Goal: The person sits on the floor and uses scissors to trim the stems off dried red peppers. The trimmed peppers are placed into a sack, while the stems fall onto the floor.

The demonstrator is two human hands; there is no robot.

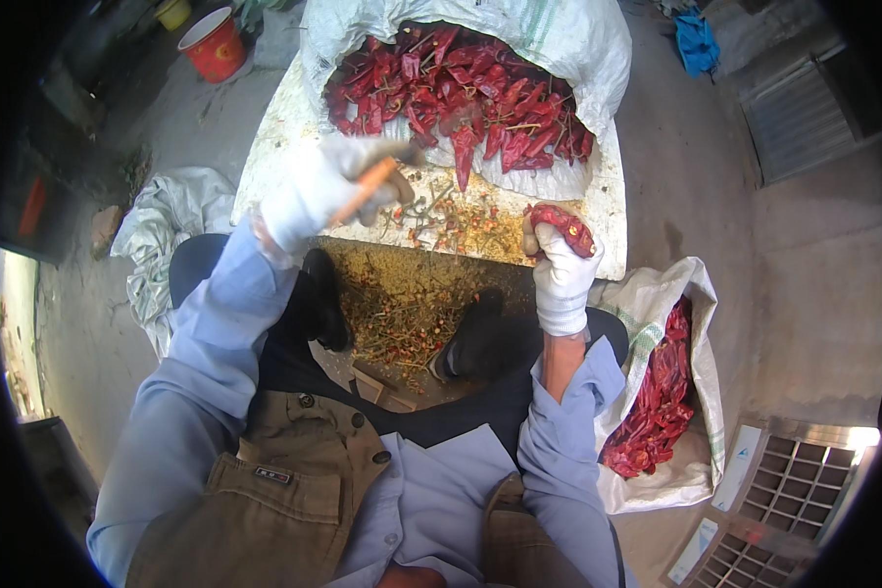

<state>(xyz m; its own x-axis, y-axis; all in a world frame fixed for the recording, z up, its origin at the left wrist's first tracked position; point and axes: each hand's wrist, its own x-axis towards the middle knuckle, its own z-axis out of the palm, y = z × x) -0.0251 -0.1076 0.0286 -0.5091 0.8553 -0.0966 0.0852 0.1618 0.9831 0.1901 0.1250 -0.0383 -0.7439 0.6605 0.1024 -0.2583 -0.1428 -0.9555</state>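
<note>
My left hand (345, 187), in a white glove with darker fingertips, is closed around an orange stick-like object (367, 189). It is blurred over the left part of a pale board (275, 147). At the board's right front edge, my right hand (558, 257), also in a white glove, grips a dried red chili pepper (572, 229); whether it holds more than one cannot be told. Beyond both hands, an open white woven sack (595, 44) lies on the board with a heap of dried red chilies (441, 88) in its mouth. Stems, seeds and red bits (448, 220) are scattered nearer me.
Stems and yellow seeds (404, 301) cover the floor between my feet. By my right knee stands a white sack (698, 367) of red chilies (654, 411). A crumpled woven sack (165, 242) lies by my left knee. A red bucket (217, 55) stands at the far left.
</note>
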